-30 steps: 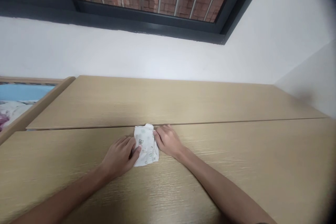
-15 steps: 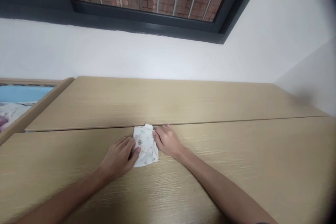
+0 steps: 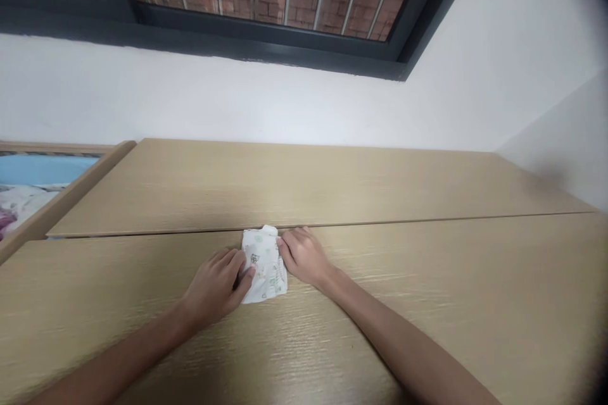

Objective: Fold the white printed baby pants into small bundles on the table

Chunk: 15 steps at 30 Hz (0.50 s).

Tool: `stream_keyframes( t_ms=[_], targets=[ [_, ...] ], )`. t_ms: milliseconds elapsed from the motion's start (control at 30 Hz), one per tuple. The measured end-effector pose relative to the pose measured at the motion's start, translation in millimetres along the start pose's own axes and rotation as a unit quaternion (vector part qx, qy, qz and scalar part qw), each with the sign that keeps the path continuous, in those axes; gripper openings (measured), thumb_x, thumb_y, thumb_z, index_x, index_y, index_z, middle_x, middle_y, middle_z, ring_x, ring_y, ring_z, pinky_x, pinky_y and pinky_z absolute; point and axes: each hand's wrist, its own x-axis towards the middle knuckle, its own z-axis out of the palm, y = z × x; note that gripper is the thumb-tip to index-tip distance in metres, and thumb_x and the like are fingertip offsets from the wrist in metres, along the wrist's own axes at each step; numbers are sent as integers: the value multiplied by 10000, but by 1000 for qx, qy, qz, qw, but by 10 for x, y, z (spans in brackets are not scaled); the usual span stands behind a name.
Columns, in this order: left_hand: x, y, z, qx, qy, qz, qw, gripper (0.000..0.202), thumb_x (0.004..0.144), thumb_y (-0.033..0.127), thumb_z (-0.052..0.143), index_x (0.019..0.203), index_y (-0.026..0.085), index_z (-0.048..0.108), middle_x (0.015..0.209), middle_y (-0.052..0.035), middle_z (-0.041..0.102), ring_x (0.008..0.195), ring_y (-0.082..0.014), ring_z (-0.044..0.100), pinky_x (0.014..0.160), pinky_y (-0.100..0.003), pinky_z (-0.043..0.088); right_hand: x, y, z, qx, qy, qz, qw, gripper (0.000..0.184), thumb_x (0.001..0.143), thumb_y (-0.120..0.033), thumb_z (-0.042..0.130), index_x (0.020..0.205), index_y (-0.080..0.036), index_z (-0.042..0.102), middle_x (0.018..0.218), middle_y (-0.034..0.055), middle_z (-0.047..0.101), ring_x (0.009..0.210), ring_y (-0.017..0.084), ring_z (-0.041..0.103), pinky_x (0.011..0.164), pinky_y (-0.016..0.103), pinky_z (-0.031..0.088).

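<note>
A small white folded cloth (image 3: 265, 266) with printed green and grey figures lies flat on the wooden surface (image 3: 370, 316), its upper end at the seam between two boards. My left hand (image 3: 221, 281) grips its left edge, the thumb resting on top and the fingers curled at the side. At the upper right edge, my right hand (image 3: 304, 256) is closed with its thumb against the cloth. Its other fingers are bent down near the seam and their tips are partly hidden. I cannot tell whether the cloth is a garment or a nappy.
A dark gap (image 3: 142, 234) runs between the two boards. To the left a raised wooden rail (image 3: 71, 193) borders a lower area with a blue item (image 3: 42, 169) and crumpled white fabric (image 3: 28, 199). Behind is a white wall (image 3: 266, 101) under a dark-framed window (image 3: 266, 38).
</note>
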Motion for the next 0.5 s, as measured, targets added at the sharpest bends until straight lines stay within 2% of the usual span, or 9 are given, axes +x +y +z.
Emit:
stream_keyframes(
  t_ms=[500],
  targets=[
    [-5,-13,15,-3,-4,-1,1000,236,1015,316,420,797,237,378,752,-4,537,719,-196,514,676,-330,371,-2,6,12,-4,-2,0,1000,323,1054,-250,357,818,-183,568,776,60,669,722,190,566,765,341,376]
  ],
)
